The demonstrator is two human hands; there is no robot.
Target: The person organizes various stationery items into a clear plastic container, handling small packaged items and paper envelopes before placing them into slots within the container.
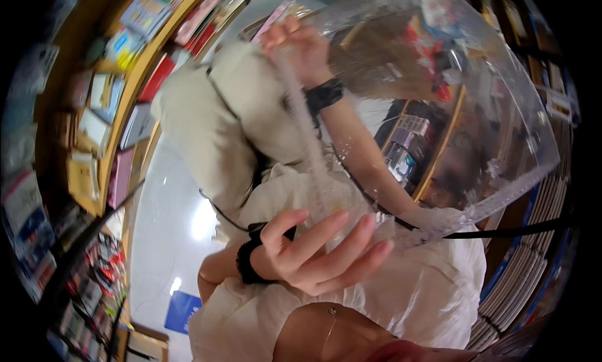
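A large, clear plastic bag or cover (508, 127) spreads across the upper right, its shiny folds showing shelves through it. One crinkled edge runs down between my hands. Up near my knees, my right hand (298, 49) has its fingers curled on the upper end of that edge; motion blur softens the fingertips. Close to my chest, my left hand (324, 254) has its fingers spread and half bent by the plastic's lower corner, with no firm hold visible. Black bands circle both wrists. My legs, in light trousers, are bent.
Wooden shelves (136, 75) with notebooks and packets stand at the left. Hanging packaged goods (101, 268) fill the lower left. Stacked thin books or papers (522, 268) line the right. A blue sign (182, 311) lies on the pale, glossy floor (160, 230). Black cords or straps cross the view.
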